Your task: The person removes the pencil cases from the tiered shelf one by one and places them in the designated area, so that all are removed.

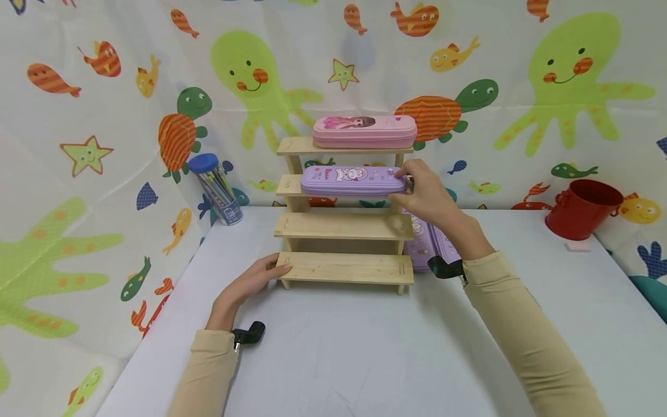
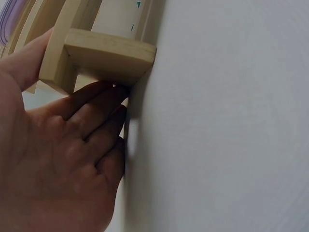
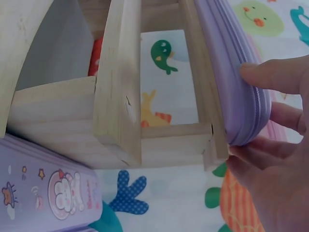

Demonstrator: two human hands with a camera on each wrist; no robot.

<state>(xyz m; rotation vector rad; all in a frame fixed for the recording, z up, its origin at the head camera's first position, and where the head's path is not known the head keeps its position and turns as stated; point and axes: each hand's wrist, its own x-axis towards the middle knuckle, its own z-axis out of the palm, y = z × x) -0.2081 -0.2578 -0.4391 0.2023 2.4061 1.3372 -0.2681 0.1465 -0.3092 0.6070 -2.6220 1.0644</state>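
A wooden step shelf with several tiers stands on the white table. My right hand grips the right end of a purple pencil case, which lies along the second tier from the top. In the right wrist view the thumb presses on the zippered side of that case, with the fingers around its end. At the lowest tier, my left hand holds the left end, thumb on top. The left wrist view shows its other fingers beneath the board. A pink pencil case rests on the top tier.
More purple pencil cases sit behind the shelf's right side, partly hidden by the right arm. A clear tube of pens with a blue lid stands at the back left. At the back right are a red bucket and a small pink block.
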